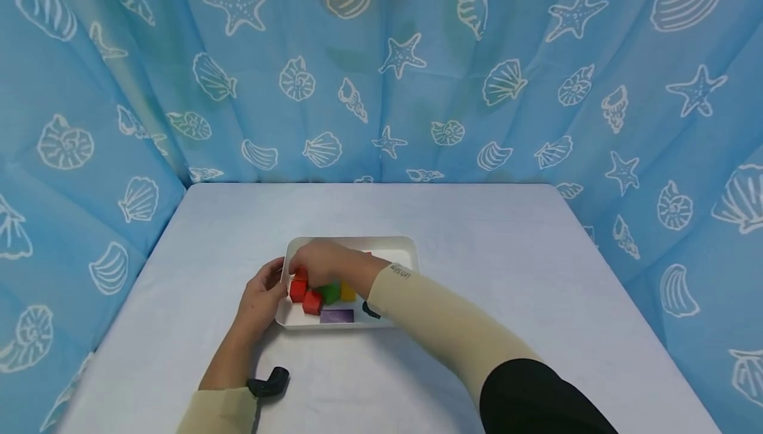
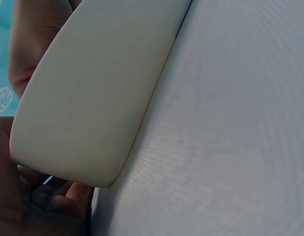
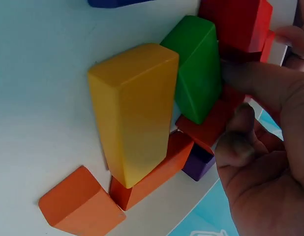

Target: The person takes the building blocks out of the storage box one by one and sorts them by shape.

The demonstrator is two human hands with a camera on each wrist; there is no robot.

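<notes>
Nearest the person, the left hand point(image 1: 260, 295) holds the near-left rim of a white tray point(image 1: 398, 246) on the pale table point(image 1: 512, 288), palm under the edge in the wrist view. Inside the tray lie a purple flat block point(image 1: 336, 316), a red block point(image 1: 312, 302), a green block point(image 1: 329, 292) and a yellow block point(image 1: 348, 292) (an orange block point(image 3: 79, 206) shows only in the right wrist view). Over them the right hand point(image 1: 324, 262) has its fingers curled around a red block at the pile's left; how firmly, I cannot tell. Beyond hangs a blue seashell curtain point(image 1: 381, 69).
</notes>
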